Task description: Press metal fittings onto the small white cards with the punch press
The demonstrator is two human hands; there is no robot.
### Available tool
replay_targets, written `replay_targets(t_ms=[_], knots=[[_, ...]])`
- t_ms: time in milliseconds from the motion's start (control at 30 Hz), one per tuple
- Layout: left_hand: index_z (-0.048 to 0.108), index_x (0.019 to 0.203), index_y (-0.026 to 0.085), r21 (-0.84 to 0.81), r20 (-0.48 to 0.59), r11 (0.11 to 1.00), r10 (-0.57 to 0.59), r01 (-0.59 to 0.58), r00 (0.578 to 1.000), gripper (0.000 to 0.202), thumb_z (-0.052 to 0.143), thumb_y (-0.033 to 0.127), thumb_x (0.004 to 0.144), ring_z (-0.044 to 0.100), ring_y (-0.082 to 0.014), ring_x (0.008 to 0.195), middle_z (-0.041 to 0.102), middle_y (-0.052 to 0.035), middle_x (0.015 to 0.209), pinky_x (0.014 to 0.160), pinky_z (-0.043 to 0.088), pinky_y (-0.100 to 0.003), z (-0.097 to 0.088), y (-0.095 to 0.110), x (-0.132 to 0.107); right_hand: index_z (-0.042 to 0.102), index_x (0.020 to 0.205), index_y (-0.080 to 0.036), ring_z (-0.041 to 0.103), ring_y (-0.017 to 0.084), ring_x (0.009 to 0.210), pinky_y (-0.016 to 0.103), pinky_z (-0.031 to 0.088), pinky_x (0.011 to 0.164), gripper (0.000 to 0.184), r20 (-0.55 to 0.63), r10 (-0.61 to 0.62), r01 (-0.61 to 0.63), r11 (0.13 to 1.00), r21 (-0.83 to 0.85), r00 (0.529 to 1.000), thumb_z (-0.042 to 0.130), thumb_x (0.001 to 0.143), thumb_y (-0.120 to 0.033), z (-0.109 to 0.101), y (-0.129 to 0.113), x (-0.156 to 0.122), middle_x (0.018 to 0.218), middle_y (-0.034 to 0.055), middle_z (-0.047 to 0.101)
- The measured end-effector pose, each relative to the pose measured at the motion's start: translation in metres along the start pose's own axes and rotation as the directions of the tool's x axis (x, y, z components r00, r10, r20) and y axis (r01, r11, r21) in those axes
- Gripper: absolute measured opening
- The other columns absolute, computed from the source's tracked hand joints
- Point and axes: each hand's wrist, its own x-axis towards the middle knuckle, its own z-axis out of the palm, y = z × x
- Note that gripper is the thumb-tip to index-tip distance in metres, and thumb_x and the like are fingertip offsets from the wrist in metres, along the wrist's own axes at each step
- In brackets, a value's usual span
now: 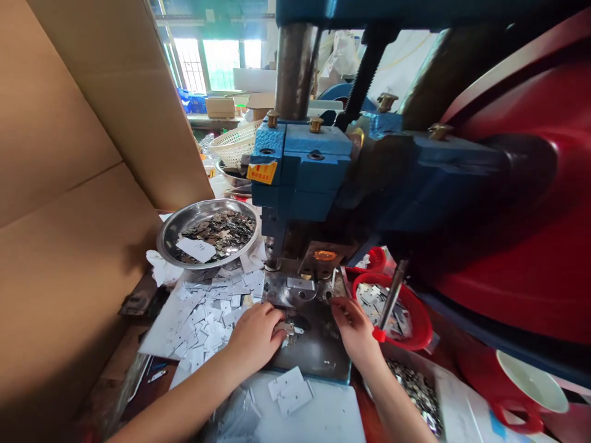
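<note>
My left hand [255, 338] rests on the steel bed [318, 351] of a blue punch press [300, 172], fingers curled round a small metal piece [290, 328]. My right hand [354, 329] lies on the bed's right side, its fingertips pinched at the die area [323, 289] under the ram; what they hold is too small to make out. A pile of small white square blanks [207, 314] lies just left of my left hand. A red bowl [418, 320] of metal pieces sits right of my right hand, with a red-tipped tool [390, 301] standing in front of it.
A steel dish [168, 237] of dark stamped parts stands at the back left. Cardboard walls [69, 184] close off the left. The press's red flywheel guard [530, 203] fills the right. A white cup in a red holder [530, 381] sits at lower right. More white blanks [290, 389] lie near me.
</note>
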Motion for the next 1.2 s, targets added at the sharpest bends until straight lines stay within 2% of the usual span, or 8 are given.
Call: replay_targets(t_ms=[133,267,433,600,767,933,1067,1200], knots=[[0.063,0.099,0.022,0.079,-0.028,0.995,-0.052,0.055,0.998,0.021,0.064,0.03,0.079,0.055,-0.0259,0.095,0.059,-0.0057,0.097,0.085,0.042,-0.038,0.011,-0.001,0.002,0.066,0.083,-0.022,0.061,0.021,0.082,0.034,0.049,0.075,0.025,0.031,-0.01,0.013,0.995,-0.098,0.999,0.046,0.084,-0.038,-0.006,0.009,-0.007,0.084,0.0047,0.064],[0.063,0.093,0.022,0.033,-0.034,0.998,-0.045,0.046,0.998,0.014,0.063,0.027,0.08,0.054,-0.0241,0.094,0.058,-0.0048,0.096,0.084,0.042,-0.036,0.014,-0.004,0.002,0.066,0.089,-0.023,0.06,0.02,0.087,0.035,0.048,0.081,0.025,0.063,-0.131,0.142,0.962,-0.234,0.989,0.043,0.088,-0.033,-0.007,0.008,-0.01,0.09,0.0048,0.064],[0.063,0.081,0.021,-0.139,-0.061,0.988,-0.069,0.06,0.996,0.004,0.061,0.019,0.078,0.055,-0.0215,0.09,0.059,-0.0029,0.089,0.08,0.042,-0.033,0.014,-0.001,0.005,0.067,0.101,-0.023,0.056,0.021,0.09,0.037,0.046,0.082,0.028,0.191,-0.297,0.352,0.834,-0.426,0.936,0.042,0.09,-0.027,-0.001,-0.002,-0.011,0.094,0.0068,0.063],[0.061,0.072,0.021,-0.327,-0.087,0.943,-0.086,0.053,0.992,0.006,0.058,0.018,0.077,0.057,-0.0187,0.077,0.062,-0.0006,0.077,0.071,0.043,-0.03,0.007,0.002,0.006,0.068,0.103,-0.027,0.054,0.023,0.088,0.037,0.046,0.076,0.026,0.246,-0.361,0.436,0.723,-0.535,0.9,0.048,0.088,-0.025,0.004,-0.005,-0.01,0.093,0.0065,0.062],[0.057,0.079,0.022,-0.498,-0.032,0.86,-0.143,0.108,0.989,0.012,0.049,0.028,0.085,0.06,-0.0159,0.066,0.064,0.0011,0.073,0.062,0.044,-0.026,0.007,-0.002,0.005,0.068,0.093,-0.023,0.056,0.022,0.086,0.037,0.046,0.078,0.023,0.203,-0.366,0.419,0.777,-0.47,0.908,0.046,0.09,-0.027,0.004,0.004,-0.009,0.091,0.0063,0.063],[0.054,0.093,0.022,-0.706,0.042,0.687,-0.202,0.172,0.979,0.014,0.045,0.03,0.086,0.063,-0.0147,0.066,0.064,0.0001,0.083,0.06,0.048,-0.025,0.012,-0.006,0.008,0.065,0.083,-0.021,0.057,0.021,0.087,0.038,0.046,0.081,0.025,0.191,-0.364,0.41,0.816,-0.407,0.912,0.042,0.092,-0.027,0.007,0.013,-0.009,0.091,0.0065,0.064],[0.059,0.105,0.021,-0.694,0.025,0.697,-0.228,0.181,0.973,0.027,0.053,0.026,0.079,0.062,-0.0158,0.072,0.063,-0.001,0.085,0.065,0.049,-0.027,0.008,-0.009,0.01,0.061,0.084,-0.02,0.057,0.022,0.086,0.039,0.046,0.08,0.023,0.15,-0.352,0.383,0.844,-0.376,0.924,0.041,0.093,-0.027,0.007,0.012,-0.009,0.09,0.0071,0.063],[0.064,0.1,0.019,-0.699,0.102,0.673,-0.242,0.242,0.965,0.026,0.051,0.03,0.081,0.062,-0.0165,0.067,0.065,-0.0015,0.078,0.06,0.048,-0.026,0.002,-0.009,0.011,0.058,0.086,-0.02,0.056,0.021,0.086,0.038,0.046,0.079,0.019,0.046,-0.362,0.358,0.88,-0.313,0.931,0.042,0.092,-0.027,0.008,-0.003,0.002,0.09,0.007,0.061]])
